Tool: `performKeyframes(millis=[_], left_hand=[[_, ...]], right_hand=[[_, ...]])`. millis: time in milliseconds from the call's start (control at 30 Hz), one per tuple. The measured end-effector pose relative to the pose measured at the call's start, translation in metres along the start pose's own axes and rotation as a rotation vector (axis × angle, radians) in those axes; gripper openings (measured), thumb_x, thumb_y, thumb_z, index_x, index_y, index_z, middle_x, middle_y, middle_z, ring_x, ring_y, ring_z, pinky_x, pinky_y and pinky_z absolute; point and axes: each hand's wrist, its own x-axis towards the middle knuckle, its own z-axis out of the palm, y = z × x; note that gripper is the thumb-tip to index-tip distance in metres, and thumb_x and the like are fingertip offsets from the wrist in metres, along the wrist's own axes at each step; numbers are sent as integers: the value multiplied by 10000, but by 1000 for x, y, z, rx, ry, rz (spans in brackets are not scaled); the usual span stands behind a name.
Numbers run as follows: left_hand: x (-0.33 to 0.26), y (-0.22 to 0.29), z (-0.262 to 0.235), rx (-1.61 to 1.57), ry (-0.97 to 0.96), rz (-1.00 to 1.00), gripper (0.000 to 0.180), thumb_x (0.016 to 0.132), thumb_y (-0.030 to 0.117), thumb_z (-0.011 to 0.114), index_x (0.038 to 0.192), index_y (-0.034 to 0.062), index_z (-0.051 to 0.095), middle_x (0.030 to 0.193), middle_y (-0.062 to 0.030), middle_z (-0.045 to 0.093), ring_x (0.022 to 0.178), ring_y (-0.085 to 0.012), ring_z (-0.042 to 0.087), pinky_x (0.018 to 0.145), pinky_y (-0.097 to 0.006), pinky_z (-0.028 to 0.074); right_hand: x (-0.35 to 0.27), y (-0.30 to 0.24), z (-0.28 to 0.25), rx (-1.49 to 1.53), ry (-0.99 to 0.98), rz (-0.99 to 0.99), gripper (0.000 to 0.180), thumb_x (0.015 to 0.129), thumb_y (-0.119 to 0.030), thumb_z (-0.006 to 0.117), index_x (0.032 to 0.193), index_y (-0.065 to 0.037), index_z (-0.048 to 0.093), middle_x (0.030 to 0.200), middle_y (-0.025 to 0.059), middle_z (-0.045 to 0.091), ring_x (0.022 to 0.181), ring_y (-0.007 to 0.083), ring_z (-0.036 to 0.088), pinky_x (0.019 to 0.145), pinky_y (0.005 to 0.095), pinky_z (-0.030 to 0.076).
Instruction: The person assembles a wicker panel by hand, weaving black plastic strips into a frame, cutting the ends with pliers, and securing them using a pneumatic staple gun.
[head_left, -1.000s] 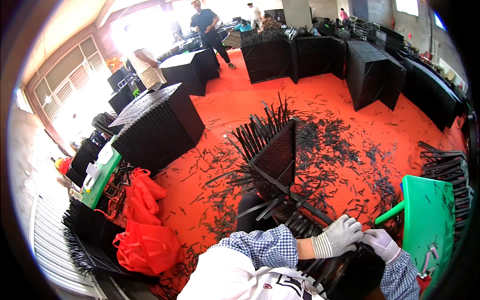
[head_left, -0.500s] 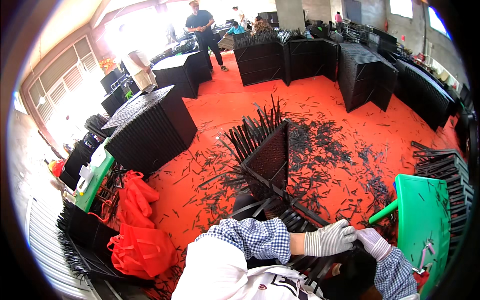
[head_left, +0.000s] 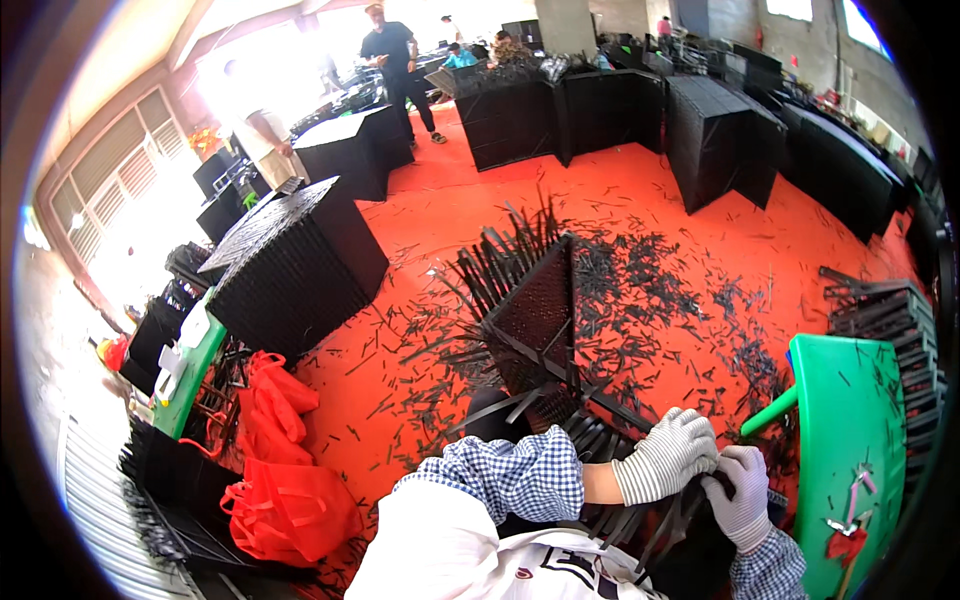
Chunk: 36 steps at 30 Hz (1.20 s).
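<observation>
Both of my hands wear striped knit gloves, with blue checked sleeves behind them. My left hand (head_left: 668, 458) is closed, its fingers bent down at the edge of a black woven frame (head_left: 600, 440) across my lap. Right beside it, fingertips nearly touching, my right hand (head_left: 742, 497) is curled in a pinch. Loose black flat strips (head_left: 672, 522) run from the frame beneath both hands; the exact grip is partly hidden by the fingers. The frame's far section (head_left: 535, 310) stands upright, with uncut strips fanning out along its left side.
Strip scraps (head_left: 630, 280) litter the red floor (head_left: 420, 290). A green stool or table top (head_left: 850, 430) with a small pink-handled tool stands at right. Red bags (head_left: 290, 510) lie at left. Stacked black panels (head_left: 300, 265) surround the area; people stand at the back.
My left hand has shifted slightly up, its fingers more bent. The right hand has turned more upright, drawn back a little left. The whole view has tilted slightly.
</observation>
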Motion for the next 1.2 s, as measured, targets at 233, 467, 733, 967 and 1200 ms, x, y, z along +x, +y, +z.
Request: performKeyframes(millis=[233,467,733,967,1200], left_hand=[[29,11,-23,57,-55,202,124,776,203,734,892,163,716,922,-21,662,850,-277,637,769,-434,465],[37,-9,-35,80,-332,10,327,776,140,813,1067,45,701,970,-137,694,940,-340,686,839,-421,536],[24,9,-23,-9,-287,-184,290,773,-11,775,1050,43,707,946,-140,690,863,-313,724,744,-366,580],[20,4,-15,146,-198,-61,314,725,91,824,1023,65,727,998,-106,688,949,-327,656,857,-423,517],[30,1,-7,136,-211,-1,342,716,72,811,1051,54,744,995,-123,699,930,-326,671,827,-413,529]], right_hand=[[-1,2,19,-189,262,-93,248,655,-89,744,892,-70,674,1030,87,644,995,335,605,868,465,488],[-15,4,28,-147,365,-180,281,676,-155,792,932,-96,693,1025,44,647,985,270,618,840,435,531],[-21,2,21,-31,321,-92,280,669,-133,814,924,-75,712,1005,59,679,968,305,639,847,445,531],[-44,8,30,-266,307,-196,242,728,-210,786,961,-171,734,1078,-9,663,1009,211,614,947,431,523],[-52,12,35,-334,333,-149,302,731,-238,823,1018,-191,742,1080,-22,682,1000,196,615,924,417,516]])
